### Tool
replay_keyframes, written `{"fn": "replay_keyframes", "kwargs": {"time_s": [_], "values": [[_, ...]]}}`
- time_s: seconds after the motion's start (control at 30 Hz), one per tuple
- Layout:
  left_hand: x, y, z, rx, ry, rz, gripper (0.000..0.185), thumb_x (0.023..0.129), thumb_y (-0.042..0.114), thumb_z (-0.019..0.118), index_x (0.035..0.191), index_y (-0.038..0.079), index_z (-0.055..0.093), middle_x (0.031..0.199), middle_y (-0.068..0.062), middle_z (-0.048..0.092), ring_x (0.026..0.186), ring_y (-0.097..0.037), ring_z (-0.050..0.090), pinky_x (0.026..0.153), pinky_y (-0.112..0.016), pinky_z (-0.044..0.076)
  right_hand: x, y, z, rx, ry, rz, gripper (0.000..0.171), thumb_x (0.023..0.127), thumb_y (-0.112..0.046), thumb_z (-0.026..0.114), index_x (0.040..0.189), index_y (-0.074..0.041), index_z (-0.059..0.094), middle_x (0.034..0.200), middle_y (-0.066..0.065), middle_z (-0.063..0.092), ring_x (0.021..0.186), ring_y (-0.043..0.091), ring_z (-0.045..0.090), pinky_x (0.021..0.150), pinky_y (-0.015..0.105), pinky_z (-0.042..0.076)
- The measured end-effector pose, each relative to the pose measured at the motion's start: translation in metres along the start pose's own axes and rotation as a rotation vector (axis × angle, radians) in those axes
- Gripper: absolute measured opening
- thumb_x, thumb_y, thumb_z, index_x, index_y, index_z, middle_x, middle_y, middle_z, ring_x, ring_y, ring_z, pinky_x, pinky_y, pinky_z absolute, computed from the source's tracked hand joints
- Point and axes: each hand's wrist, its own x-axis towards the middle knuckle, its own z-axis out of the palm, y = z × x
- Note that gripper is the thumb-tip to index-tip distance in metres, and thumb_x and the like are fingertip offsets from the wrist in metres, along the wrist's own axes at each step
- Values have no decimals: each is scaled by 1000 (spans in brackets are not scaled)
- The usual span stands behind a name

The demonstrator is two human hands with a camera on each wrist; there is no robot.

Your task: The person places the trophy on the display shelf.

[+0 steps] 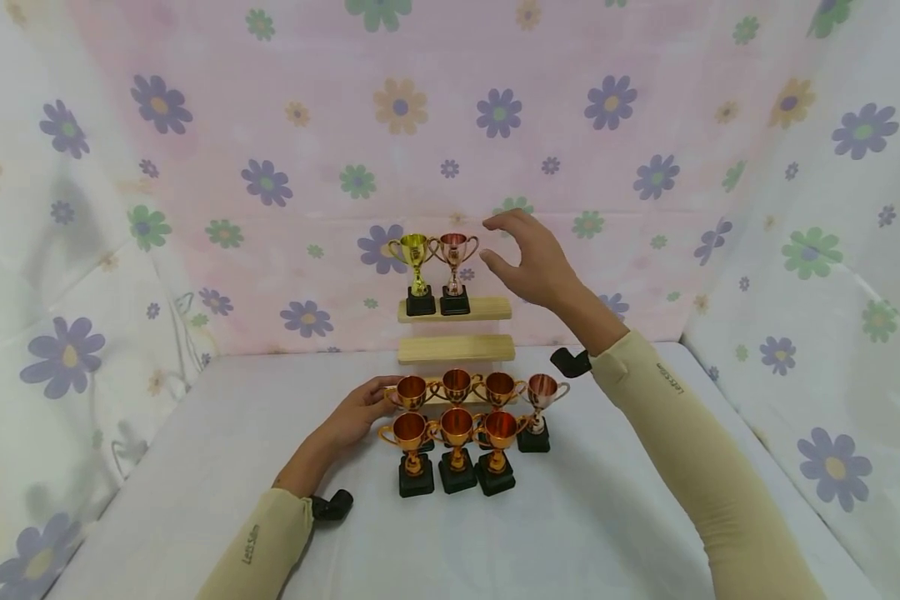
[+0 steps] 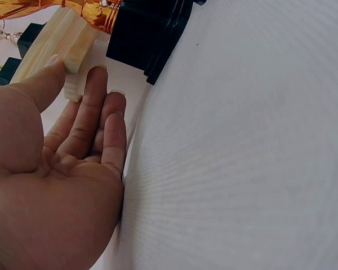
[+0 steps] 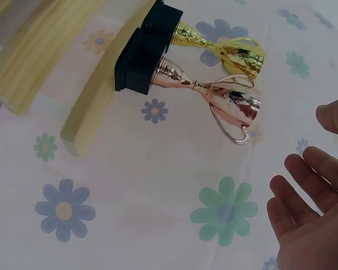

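On the top step (image 1: 495,309) of a stepped wooden stand are a gold trophy (image 1: 416,262) and a copper-pink trophy (image 1: 455,260), both on black bases. My right hand (image 1: 492,242) hovers open just right of the pink trophy (image 3: 228,104) and holds nothing. The wrist view shows its fingers (image 3: 304,180) spread and apart from the cup. My left hand (image 1: 378,398) lies on the table. Its straight fingers (image 2: 93,107) touch the left end of the lowest wooden step (image 2: 67,45), beside an orange trophy (image 1: 412,392).
The middle step (image 1: 456,348) is bare. Three orange trophies (image 1: 457,385) stand on the lowest step, three more (image 1: 457,446) in front on the white table (image 1: 195,467), and a pink one (image 1: 540,408) at their right. Floral cloth walls (image 1: 645,125) close in the back and sides.
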Motion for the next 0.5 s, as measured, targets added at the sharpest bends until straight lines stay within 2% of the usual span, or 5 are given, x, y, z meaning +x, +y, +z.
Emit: {"fn": "replay_keyframes", "kwargs": {"time_s": [0.2, 0.5], "values": [[0, -1, 1, -47, -7, 1, 52, 111, 33, 57, 157, 10, 48, 140, -12, 68, 133, -34, 62, 121, -59, 35, -29, 1, -3, 45, 76, -76, 42, 103, -19, 71, 140, -3, 63, 140, 14, 62, 135, 32, 55, 114, 54, 44], [0, -1, -1, -19, -12, 29, 51, 112, 29, 55, 158, 8, 46, 142, -15, 66, 131, -36, 62, 121, -63, 33, -71, 7, -4, 105, 182, -108, 40, 100, -11, 73, 138, -4, 65, 136, 12, 66, 128, 30, 60, 110, 55, 47]]}}
